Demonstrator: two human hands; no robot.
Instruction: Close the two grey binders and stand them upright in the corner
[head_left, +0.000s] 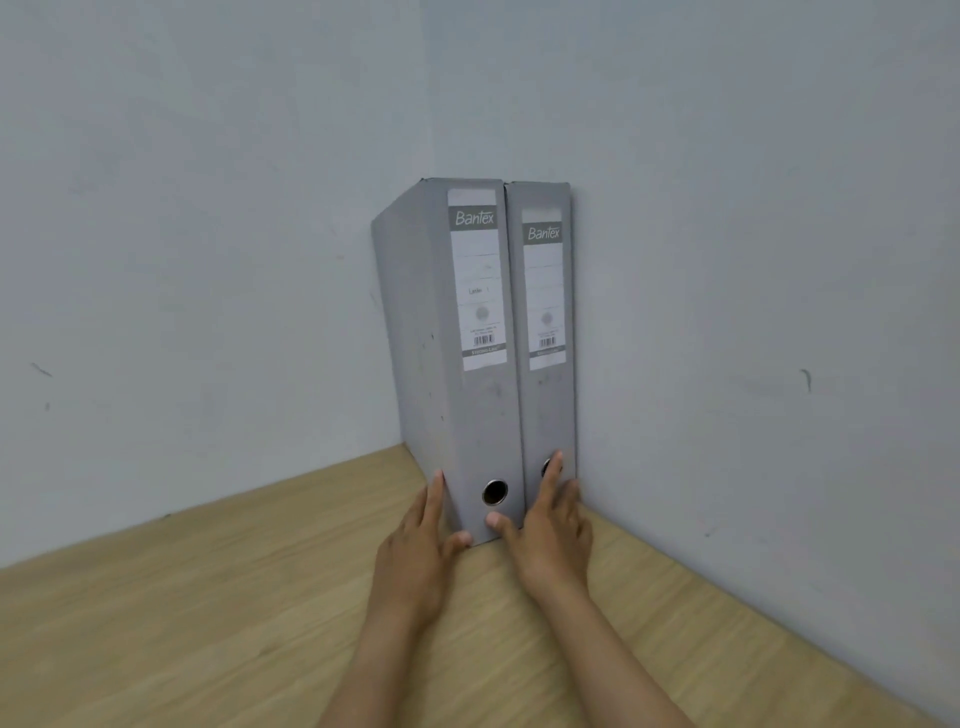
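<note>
Lower left: bare desk (182, 613) lying open
Centre: two binders (467, 338) filling the corner
Right: wall (753, 312) blocking passage

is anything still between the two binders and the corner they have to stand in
Nothing visible. The right binder stands against the right wall, the left binder beside it, both upright on the wooden surface. The left hand and right hand rest at their bases.
</note>
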